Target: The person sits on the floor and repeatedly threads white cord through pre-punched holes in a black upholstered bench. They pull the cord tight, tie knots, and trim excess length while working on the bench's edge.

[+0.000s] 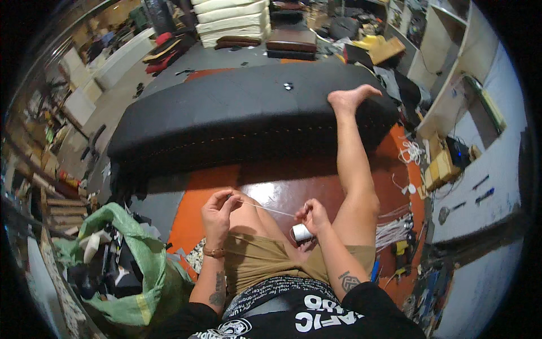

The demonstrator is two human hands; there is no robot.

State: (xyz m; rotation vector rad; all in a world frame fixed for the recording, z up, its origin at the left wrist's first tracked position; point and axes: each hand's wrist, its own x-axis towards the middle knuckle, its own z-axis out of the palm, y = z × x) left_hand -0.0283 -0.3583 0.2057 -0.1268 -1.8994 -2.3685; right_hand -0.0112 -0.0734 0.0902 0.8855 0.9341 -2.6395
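A thin white thread [265, 209] runs taut between my two hands above my lap. My left hand [216, 211] pinches its one end, along with a small dark piece [228, 196] too small to name. My right hand [314, 216] has its fingers curled round the other end of the thread. Just below that hand, a white spool of thread [302, 232] rests by my lap. In front of me lies a long black upholstered bench [237, 104]. Two small dark-and-white pieces [288, 86] sit on its top, and my bare right foot [351, 97] rests there too.
A green woven sack [144, 271] full of scraps stands at my left. Bundles of white cord [395, 233] and tools lie on the floor at my right, beside a white worktop [480, 198]. Stacked cream cushions [232, 21] stand beyond the bench.
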